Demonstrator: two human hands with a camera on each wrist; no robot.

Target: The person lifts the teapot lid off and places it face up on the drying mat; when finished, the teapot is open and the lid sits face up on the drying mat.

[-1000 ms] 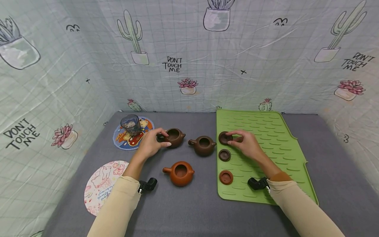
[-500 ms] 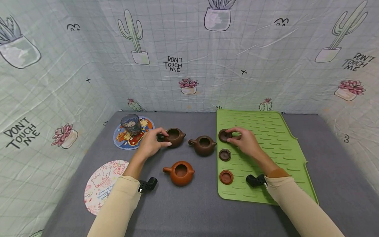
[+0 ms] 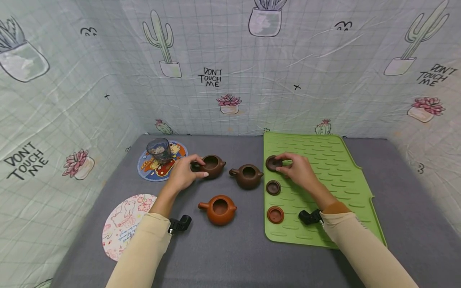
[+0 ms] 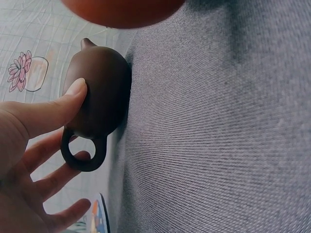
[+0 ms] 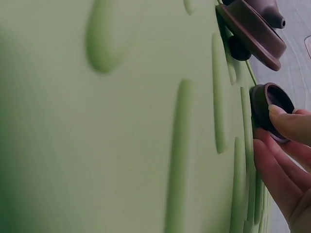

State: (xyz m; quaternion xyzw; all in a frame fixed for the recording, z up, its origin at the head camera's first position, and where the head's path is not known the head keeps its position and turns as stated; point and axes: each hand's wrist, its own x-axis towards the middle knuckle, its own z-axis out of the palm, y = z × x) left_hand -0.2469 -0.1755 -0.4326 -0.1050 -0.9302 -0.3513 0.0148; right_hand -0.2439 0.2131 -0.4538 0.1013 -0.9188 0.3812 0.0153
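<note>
Centre frame, the left hand [image 3: 183, 175] grips the dark teapot [image 3: 212, 166] by its handle; the right hand [image 3: 298, 170] pinches the far lid [image 3: 272, 163] on the green mat [image 3: 335, 180].

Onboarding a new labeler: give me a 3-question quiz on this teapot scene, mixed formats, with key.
1. True or false: all three teapots stand without lids.
2. Which thing does the right hand pinch? A) orange lid B) farthest dark lid C) glass cup
3. Fill in: the three lids lie on the ______ mat.

Key
1. True: the far teapot, middle teapot and orange teapot are all open.
2. B: the dark lid, while the left hand holds the far teapot by its handle.
3. Green.
</note>
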